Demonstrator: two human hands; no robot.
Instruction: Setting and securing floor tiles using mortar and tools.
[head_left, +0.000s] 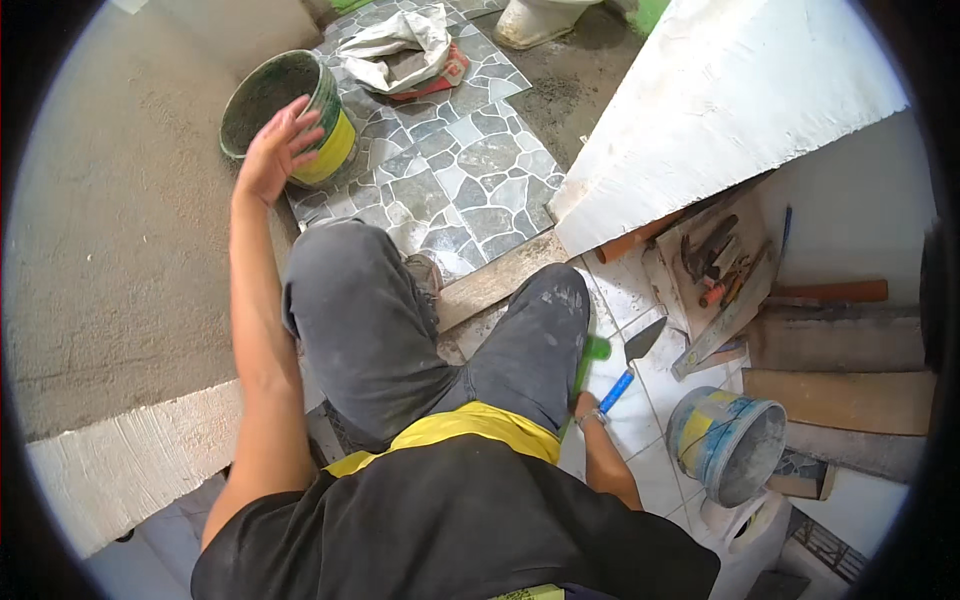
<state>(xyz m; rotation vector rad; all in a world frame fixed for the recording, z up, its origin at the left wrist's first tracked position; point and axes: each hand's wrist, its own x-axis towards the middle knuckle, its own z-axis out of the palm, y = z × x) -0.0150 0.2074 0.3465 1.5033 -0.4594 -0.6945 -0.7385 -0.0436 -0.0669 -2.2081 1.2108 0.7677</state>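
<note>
My left hand (275, 155) is raised with fingers apart, in front of a dark bucket (336, 150) with a yellow band. My right hand (585, 408) is low beside my right leg, by the blue handle of a trowel (646, 339); its fingers are partly hidden, so its grip is unclear. A green object (598, 348) shows beside that leg. Below my knees, a board (490, 285) lies along the edge of the stone-patterned tiles (470, 180).
A white sack (395, 45) of grey material sits at the back, near a toilet base (530, 22). A white partition (690, 110) stands at right, with a tool tray (672, 265), a grey bucket (700, 450) and boards (830, 390). A rough wall (110, 250) bounds the left.
</note>
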